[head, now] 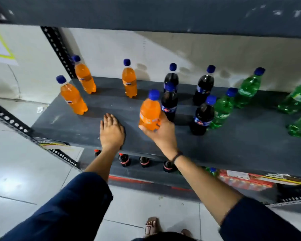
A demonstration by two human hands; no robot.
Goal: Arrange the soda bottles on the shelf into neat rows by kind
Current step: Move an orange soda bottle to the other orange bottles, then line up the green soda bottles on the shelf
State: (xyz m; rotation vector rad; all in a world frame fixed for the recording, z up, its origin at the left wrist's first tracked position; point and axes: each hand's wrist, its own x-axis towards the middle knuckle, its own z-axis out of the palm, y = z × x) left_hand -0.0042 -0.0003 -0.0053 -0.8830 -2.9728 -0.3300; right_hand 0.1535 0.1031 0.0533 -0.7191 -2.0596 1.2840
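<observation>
My right hand (161, 132) grips an orange soda bottle (149, 110) by its lower part, just above the grey shelf (233, 143), left of the cola bottles. My left hand (111, 132) lies flat, palm down, on the shelf's front, holding nothing. Three more orange bottles stand at the left: one near the front (73, 97), one at the back corner (85, 78), one at the back middle (129, 80). Several dark cola bottles (202, 117) stand in the middle in two short lines. Green bottles (222, 108) stand to the right, some cut off by the frame's edge.
An upper shelf (163, 13) overhangs the bottles. A perforated metal upright (59, 49) stands at the back left. On the lower shelf stand red-capped cola bottles (124, 160) and a red multipack (245, 180). A bare stretch of shelf lies between the left orange bottles and my hands.
</observation>
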